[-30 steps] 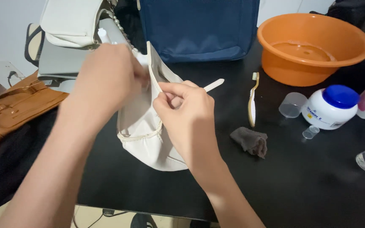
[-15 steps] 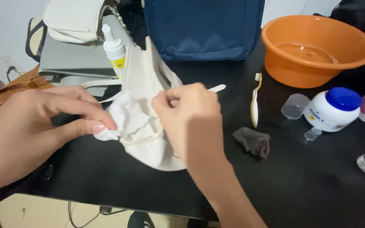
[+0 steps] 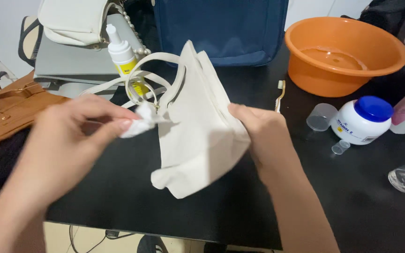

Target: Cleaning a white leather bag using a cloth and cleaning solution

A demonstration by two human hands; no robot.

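Observation:
A cream-white handbag (image 3: 198,131) with looped handles stands tilted on the black table (image 3: 352,201). My right hand (image 3: 263,133) grips the bag's right side and holds it up. My left hand (image 3: 76,131) pinches a small crumpled white wipe (image 3: 139,122) just left of the bag, near the handles. A white pump bottle with a yellow label (image 3: 123,56) stands behind the handles.
An orange basin (image 3: 345,51) holding water sits at the back right, a blue bag (image 3: 221,28) behind. A white jar with a blue lid (image 3: 364,119), clear cups (image 3: 320,117), a toothbrush (image 3: 280,93) and a tan bag (image 3: 5,112) surround the work spot.
The bag has been turned and lifted upright by my right hand, which moved to its right side. My left hand has drawn the white wipe out to the left of the bag.

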